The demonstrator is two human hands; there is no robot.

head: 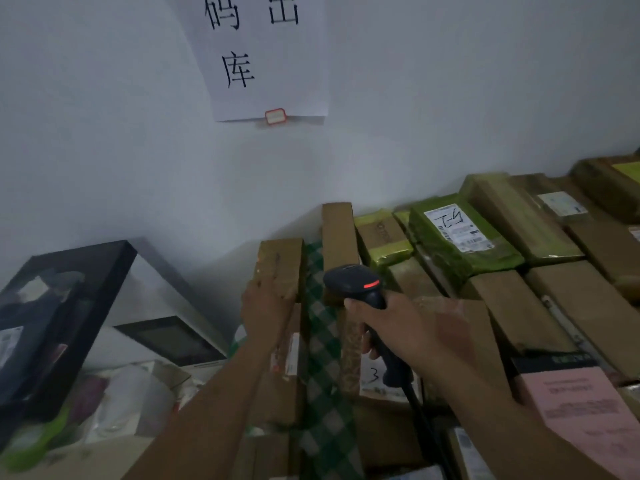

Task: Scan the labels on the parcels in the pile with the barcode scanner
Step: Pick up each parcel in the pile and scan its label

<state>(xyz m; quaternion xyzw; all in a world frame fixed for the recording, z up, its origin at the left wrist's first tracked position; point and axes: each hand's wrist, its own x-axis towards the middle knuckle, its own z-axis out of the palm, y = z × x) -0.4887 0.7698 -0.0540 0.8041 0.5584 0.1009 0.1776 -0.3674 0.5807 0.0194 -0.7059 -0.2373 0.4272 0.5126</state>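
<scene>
Upright parcel steadied for the scanner.

The left hand [266,308] rests against a brown parcel [281,268] standing in the pile [540,299], probably to expose its label; finger curl unclear. The right hand [415,337] wraps its fingers round the barcode scanner [356,284], aimed forward.

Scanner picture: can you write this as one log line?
right hand: grips barcode scanner | left hand: touches upright brown parcel | scanner light: red

Incomplete or illegible: sign [263,57], top cut by the frame; label [457,226] on green parcel [485,258], print too small (one scrawled mark aside); pink sheet [581,407], text blurred; scanner [349,278], window faces away; black box [52,306], cut at left edge.
</scene>
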